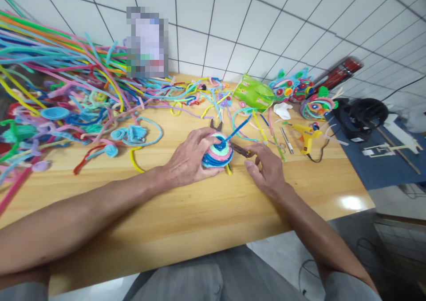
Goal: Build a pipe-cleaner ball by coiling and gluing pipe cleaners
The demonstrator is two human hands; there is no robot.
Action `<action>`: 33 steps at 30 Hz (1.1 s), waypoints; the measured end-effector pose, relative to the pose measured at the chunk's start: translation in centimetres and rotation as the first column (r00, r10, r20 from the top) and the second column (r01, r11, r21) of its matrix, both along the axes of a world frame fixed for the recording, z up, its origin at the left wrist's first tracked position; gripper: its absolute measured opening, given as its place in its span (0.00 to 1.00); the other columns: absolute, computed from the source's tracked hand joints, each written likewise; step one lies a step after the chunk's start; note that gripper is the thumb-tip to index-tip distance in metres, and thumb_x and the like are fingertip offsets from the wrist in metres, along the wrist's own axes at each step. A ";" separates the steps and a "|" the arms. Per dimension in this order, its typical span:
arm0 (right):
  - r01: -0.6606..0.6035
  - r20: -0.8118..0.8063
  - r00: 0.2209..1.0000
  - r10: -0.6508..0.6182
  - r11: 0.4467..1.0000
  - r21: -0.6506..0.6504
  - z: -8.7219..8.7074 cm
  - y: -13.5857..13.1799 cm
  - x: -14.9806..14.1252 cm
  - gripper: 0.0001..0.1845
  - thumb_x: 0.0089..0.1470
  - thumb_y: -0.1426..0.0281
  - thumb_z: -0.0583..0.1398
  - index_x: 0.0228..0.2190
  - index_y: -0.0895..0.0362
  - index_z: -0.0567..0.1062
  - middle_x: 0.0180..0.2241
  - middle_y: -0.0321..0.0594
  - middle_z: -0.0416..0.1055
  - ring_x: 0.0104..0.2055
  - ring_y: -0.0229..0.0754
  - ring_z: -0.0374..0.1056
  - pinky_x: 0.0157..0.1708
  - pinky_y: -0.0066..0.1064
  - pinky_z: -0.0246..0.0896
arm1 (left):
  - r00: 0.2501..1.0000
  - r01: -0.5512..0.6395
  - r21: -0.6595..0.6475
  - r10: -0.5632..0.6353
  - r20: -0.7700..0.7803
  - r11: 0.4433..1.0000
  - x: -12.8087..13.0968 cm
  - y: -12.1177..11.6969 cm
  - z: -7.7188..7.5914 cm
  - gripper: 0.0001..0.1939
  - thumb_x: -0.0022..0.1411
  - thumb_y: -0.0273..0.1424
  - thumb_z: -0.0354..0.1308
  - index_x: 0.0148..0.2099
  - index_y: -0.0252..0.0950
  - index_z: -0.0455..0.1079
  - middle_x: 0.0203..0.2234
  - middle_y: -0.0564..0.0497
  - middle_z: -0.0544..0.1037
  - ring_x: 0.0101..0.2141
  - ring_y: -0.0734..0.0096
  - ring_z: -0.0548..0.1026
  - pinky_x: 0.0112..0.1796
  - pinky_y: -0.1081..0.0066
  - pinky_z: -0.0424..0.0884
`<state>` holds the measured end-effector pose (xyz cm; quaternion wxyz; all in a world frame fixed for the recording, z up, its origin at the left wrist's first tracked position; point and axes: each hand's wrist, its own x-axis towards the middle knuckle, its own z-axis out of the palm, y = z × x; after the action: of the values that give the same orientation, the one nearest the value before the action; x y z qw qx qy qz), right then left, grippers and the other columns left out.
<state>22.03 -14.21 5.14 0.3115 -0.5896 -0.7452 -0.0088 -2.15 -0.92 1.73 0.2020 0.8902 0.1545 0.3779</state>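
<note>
L hand [189, 157] wraps round the striped ball [222, 152], fingers over the top, thumb side & palm against its L side, so a firm hold. Ball = coiled fuzzy stems in blue, mint, white & pink; it's abt midway btwn near & far edges of the table [186, 208]; can't tell if it rests on the wood or is just above. Blue stem [238, 129] sticks out of the coil's centre, slanting twd the far R corner. Yellow bit [229, 170] shows just under the ball, on the near-edge side

R hand [268, 168] is just R of the ball, fingers loosely curled, thumb tip apart from index; index by the handle end of the dark pliers [239, 149], can't tell if it's pinching it. Pliers' tips show beyond the ball, twd far edge, parted

Big heap of fuzzy stems [66, 92] fills the far L corner. Along far edge, R of middle: green pack [254, 93], then decorated figure [318, 106] nr far R corner. Yellow glue gun [308, 137] lies nr R edge, w/ silver pen-like tool [286, 140] just L of it
</note>
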 end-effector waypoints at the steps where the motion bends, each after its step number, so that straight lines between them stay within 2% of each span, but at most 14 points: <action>1: 0.015 0.002 1.000 -0.015 1.000 -0.009 0.1 0.2 -0.1 0.12 0.68 0.67 0.57 0.51 0.53 0.72 0.43 0.45 0.78 0.41 0.47 0.75 0.39 0.40 0.72 | 1.000 0.002 0.003 -0.002 -0.001 1.000 0.0 0.0 0.0 0.38 0.60 0.42 0.73 0.65 0.43 0.58 0.61 0.39 0.69 0.61 0.48 0.72 0.57 0.50 0.77; 6: 0.058 0.024 0.998 -0.057 0.995 -0.078 0.2 0.7 -0.4 0.14 0.68 0.64 0.56 0.52 0.53 0.73 0.44 0.47 0.78 0.42 0.49 0.76 0.41 0.41 0.72 | 1.000 0.018 0.020 -0.018 0.009 1.000 0.0 0.0 -0.2 0.39 0.61 0.43 0.72 0.66 0.43 0.57 0.61 0.37 0.69 0.62 0.47 0.72 0.58 0.48 0.77; 17: 0.049 0.068 0.997 -0.046 0.998 -0.037 0.2 1.8 -2.1 0.14 0.69 0.65 0.55 0.52 0.55 0.71 0.43 0.47 0.78 0.44 0.50 0.75 0.41 0.39 0.70 | 1.000 0.017 -0.002 -0.017 -0.017 1.000 0.0 0.0 -0.1 0.35 0.61 0.43 0.72 0.63 0.41 0.62 0.61 0.36 0.70 0.62 0.47 0.72 0.58 0.49 0.77; 23: 0.096 0.122 0.989 -0.086 0.992 -0.078 0.5 2.1 -3.1 0.15 0.70 0.62 0.53 0.52 0.55 0.72 0.45 0.48 0.78 0.44 0.51 0.75 0.47 0.42 0.69 | 1.000 0.025 -0.011 -0.025 -0.009 1.000 -0.1 -0.1 -0.1 0.36 0.62 0.42 0.72 0.66 0.42 0.60 0.61 0.37 0.70 0.63 0.49 0.71 0.58 0.49 0.77; 29: 0.168 0.216 0.964 -0.153 0.984 -0.056 0.7 1.9 -3.8 0.18 0.72 0.58 0.51 0.50 0.56 0.73 0.39 0.47 0.78 0.40 0.51 0.74 0.40 0.40 0.66 | 0.999 0.016 -0.037 -0.017 -0.036 0.999 -0.1 -0.2 -0.3 0.35 0.61 0.44 0.72 0.64 0.41 0.63 0.61 0.36 0.70 0.64 0.47 0.71 0.58 0.46 0.77; 33: 0.184 0.258 0.951 -0.168 0.982 -0.038 0.8 1.8 -4.1 0.19 0.73 0.57 0.50 0.48 0.55 0.74 0.35 0.45 0.78 0.39 0.51 0.74 0.37 0.38 0.63 | 1.000 0.022 -0.028 -0.022 -0.001 0.999 -0.2 -0.3 -0.4 0.37 0.60 0.42 0.73 0.65 0.42 0.61 0.62 0.37 0.70 0.64 0.47 0.71 0.57 0.47 0.78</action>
<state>17.95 -12.42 5.90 0.1932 -0.6569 -0.7233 -0.0889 -2.31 -1.22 1.36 0.2183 0.8893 0.1502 0.3728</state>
